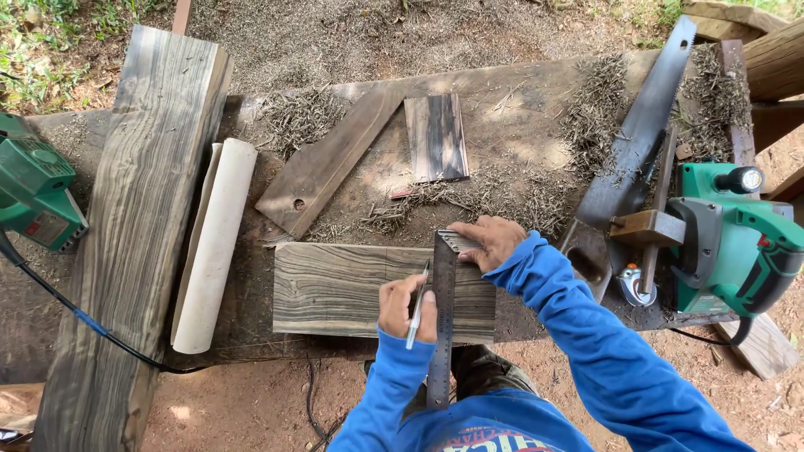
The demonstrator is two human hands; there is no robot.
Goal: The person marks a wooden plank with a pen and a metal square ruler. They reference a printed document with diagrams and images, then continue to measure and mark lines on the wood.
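The left hand (pixel 400 306), fingers clamped on a pen (pixel 416 316), is marking the striped board (pixel 335 289) along the steel square (pixel 442 318); the right hand (pixel 487 241), fingers spread, is pinning the square down.

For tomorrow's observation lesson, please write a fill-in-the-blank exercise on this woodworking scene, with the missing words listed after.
1. The left hand holds a ____ against the metal ruler.
2. The right hand presses the ruler's top end onto the striped wooden ____.
3. The person's sleeves are ____.
4. Left of the board lies a white ____.

Missing words: pen; board; blue; roll
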